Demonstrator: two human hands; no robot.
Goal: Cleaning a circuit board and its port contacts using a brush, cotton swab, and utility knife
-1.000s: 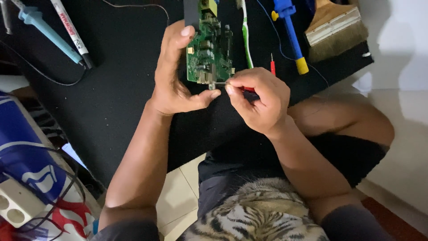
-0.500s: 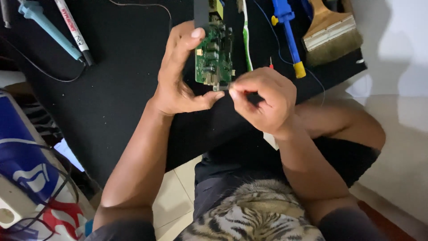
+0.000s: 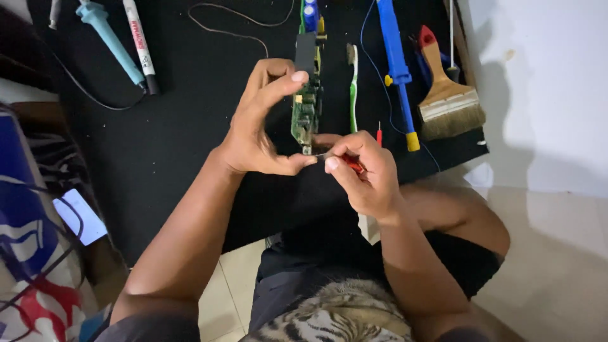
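We see a black mat [image 3: 164, 126] over pale floor tiles [image 3: 557, 253], a white wall [image 3: 538, 76] at the right; our left hand [image 3: 256, 130] pinches a green circuit board [image 3: 306, 107] edge-on above the mat; our right hand [image 3: 364, 171] grips a red-handled tool [image 3: 352, 164] at its lower end; a paintbrush [image 3: 446, 95] and toothbrush [image 3: 353, 82] lie beyond.

Single head-worn view, looking steeply down from above the person's own lap, close in. Both hands sit mid-frame, the black mat [image 3: 164, 145] fills the far and left part, pale floor tiles [image 3: 557, 253] on the right. No second view.
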